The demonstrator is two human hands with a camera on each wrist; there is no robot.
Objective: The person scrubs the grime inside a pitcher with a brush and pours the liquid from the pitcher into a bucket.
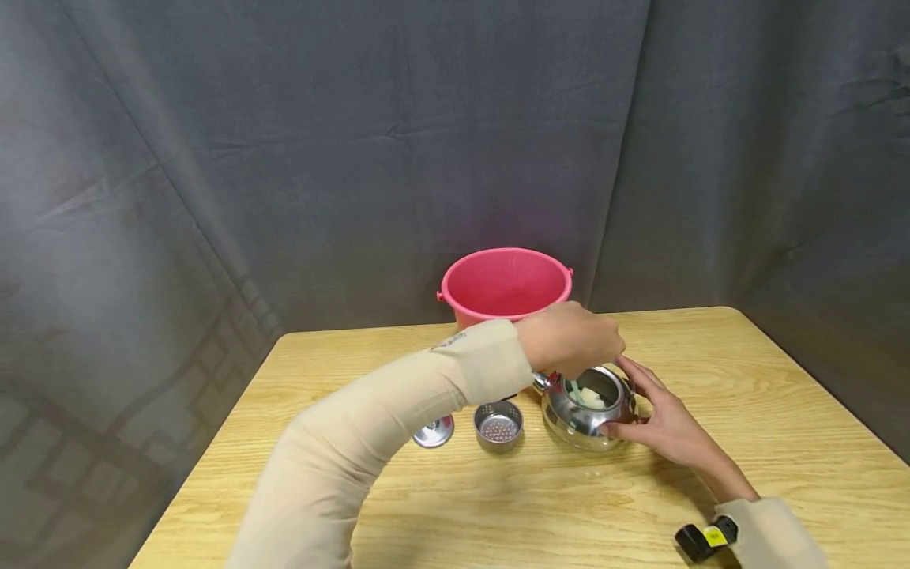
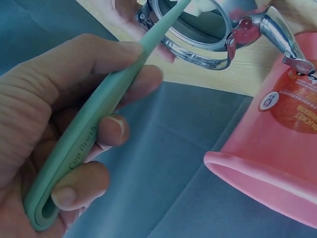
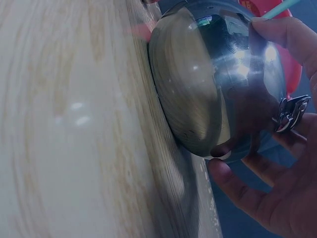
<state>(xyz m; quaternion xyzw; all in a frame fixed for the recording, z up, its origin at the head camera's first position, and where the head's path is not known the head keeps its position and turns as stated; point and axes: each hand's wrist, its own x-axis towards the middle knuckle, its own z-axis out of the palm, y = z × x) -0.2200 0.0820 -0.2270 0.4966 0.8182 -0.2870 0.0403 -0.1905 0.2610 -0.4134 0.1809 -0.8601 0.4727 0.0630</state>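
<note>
My left hand (image 1: pixel 574 340) grips the green handle of a cup brush (image 2: pixel 94 111), its fingers wrapped round the shaft. In the head view, the brush's pale sponge head (image 1: pixel 588 397) sits inside the round opening of a shiny steel teapot (image 1: pixel 572 431). The teapot stands upright on the table with its lid off. My right hand (image 1: pixel 671 427) holds the teapot's side, thumb toward the near side and fingers toward the far side. From the right wrist view, its fingertips touch the polished body (image 3: pixel 198 89). The left forearm hides part of the table.
A pink bucket (image 1: pixel 501 280) stands at the back, behind the left hand. Left of the teapot are a small steel strainer basket (image 1: pixel 498 428) and a round metal lid (image 1: pixel 435 433) on the wooden table (image 1: pixel 739 371). Grey curtains (image 1: pixel 391 158) hang behind and at the sides.
</note>
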